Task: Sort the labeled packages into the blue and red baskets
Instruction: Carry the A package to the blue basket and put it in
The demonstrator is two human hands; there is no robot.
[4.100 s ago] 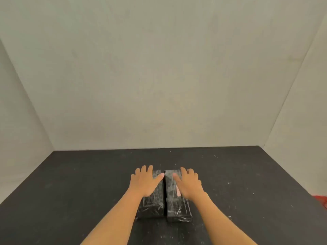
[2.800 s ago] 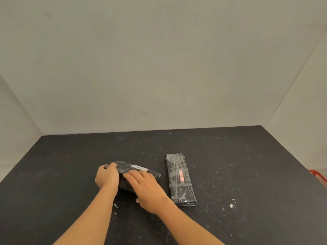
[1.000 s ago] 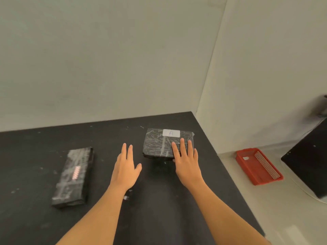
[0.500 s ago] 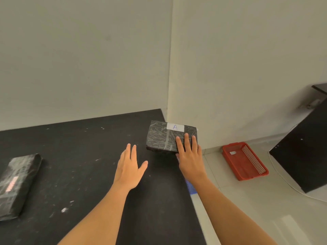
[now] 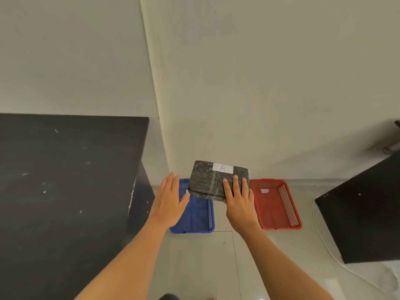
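My right hand (image 5: 238, 202) holds a black wrapped package (image 5: 213, 180) by its near right corner; a white label marked "A" (image 5: 223, 168) sits on its top. The package hangs in the air past the table's right edge, over the gap between two floor baskets. The blue basket (image 5: 194, 217) lies on the floor below it to the left, partly hidden by the package and my left hand. The red basket (image 5: 275, 204) lies to the right with a small white tag inside. My left hand (image 5: 171, 202) is flat and open, fingers apart, just left of the package.
The black table (image 5: 65, 191) fills the left side, its right edge next to the blue basket. Another black surface (image 5: 363, 217) juts in at the right, with a white cable (image 5: 324, 241) on the tiled floor. Pale walls meet in a corner behind.
My right hand carried the "A" package off the table's right edge and out over the floor baskets. My view swung right, so the blue basket appeared and the second package left view.
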